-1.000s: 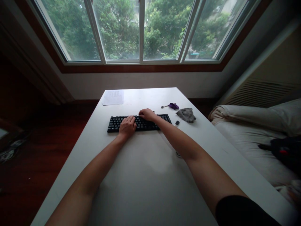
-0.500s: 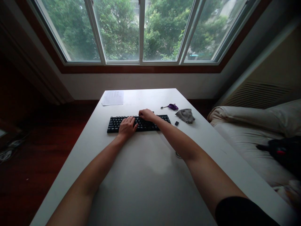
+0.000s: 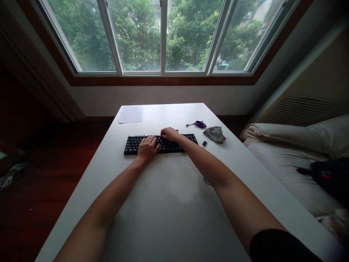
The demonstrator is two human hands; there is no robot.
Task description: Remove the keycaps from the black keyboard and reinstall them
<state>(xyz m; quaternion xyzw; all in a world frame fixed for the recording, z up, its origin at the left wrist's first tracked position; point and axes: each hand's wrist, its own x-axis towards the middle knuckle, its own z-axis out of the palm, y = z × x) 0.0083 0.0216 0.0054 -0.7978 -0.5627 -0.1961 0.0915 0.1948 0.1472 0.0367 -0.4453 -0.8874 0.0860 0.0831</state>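
A black keyboard (image 3: 132, 143) lies crosswise on the white table. Spread over its left-middle keys is my left hand (image 3: 147, 147), fingers apart and resting flat on it. My right hand (image 3: 169, 134) is closed above the keyboard's back edge, just right of the left hand, with its fingers bent together and pointing down at the keys. Whatever sits between those fingertips is too small and hidden to make out. The right wrist and forearm cover part of the keyboard's right half.
Right of the keyboard are a small black square piece (image 3: 204, 143), a crumpled grey cloth (image 3: 215, 134) and a purple-and-white brush-like item (image 3: 200, 124). A sheet of paper (image 3: 131, 114) lies back left. A dark ring-shaped thing (image 3: 206, 180) peeks out beside my right forearm.
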